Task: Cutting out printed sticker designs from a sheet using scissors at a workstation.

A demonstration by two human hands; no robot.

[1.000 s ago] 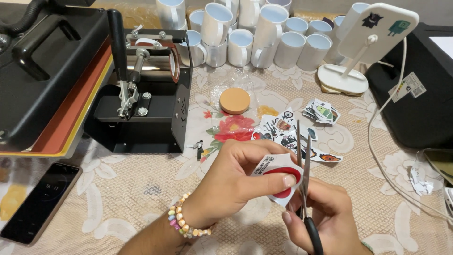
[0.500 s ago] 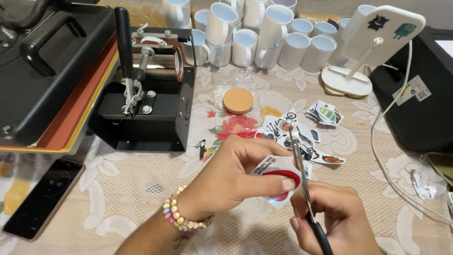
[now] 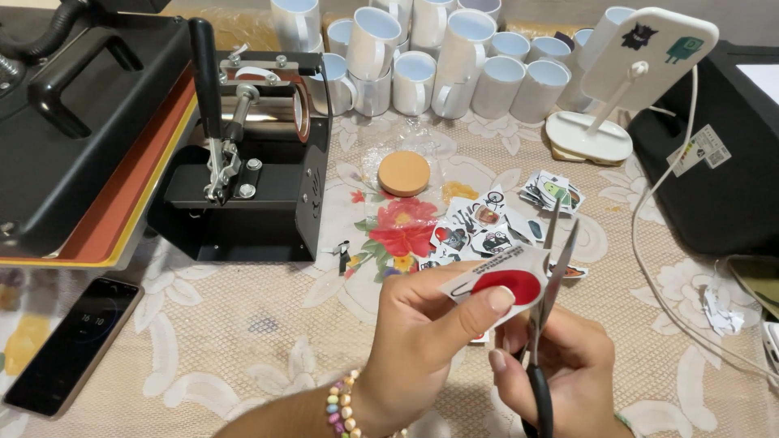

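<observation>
My left hand (image 3: pixel 422 324), with a bead bracelet on the wrist, pinches a white paper cut-out with a red oval print (image 3: pixel 505 282) between thumb and fingers. My right hand (image 3: pixel 560 373) grips black-handled scissors (image 3: pixel 552 268), whose blades stand slightly apart and point up along the paper's right edge. Just beyond the scissors lies a pile of small printed cut-outs (image 3: pixel 495 223) on the lace tablecloth (image 3: pixel 243 341).
A black mug press (image 3: pixel 243 162) and a flat heat press (image 3: pixel 73 130) stand at the left. Several white mugs (image 3: pixel 438 65) line the back. Also here: a round cork coaster (image 3: pixel 403 173), a phone (image 3: pixel 69 345), a white stand (image 3: pixel 625 81), a black box (image 3: pixel 714 146) and a cable (image 3: pixel 649 268).
The scissors have shifted slightly right and their blades have parted a little. My left hand has turned the red-printed paper and moved its thumb onto it. The view has drifted slightly.
</observation>
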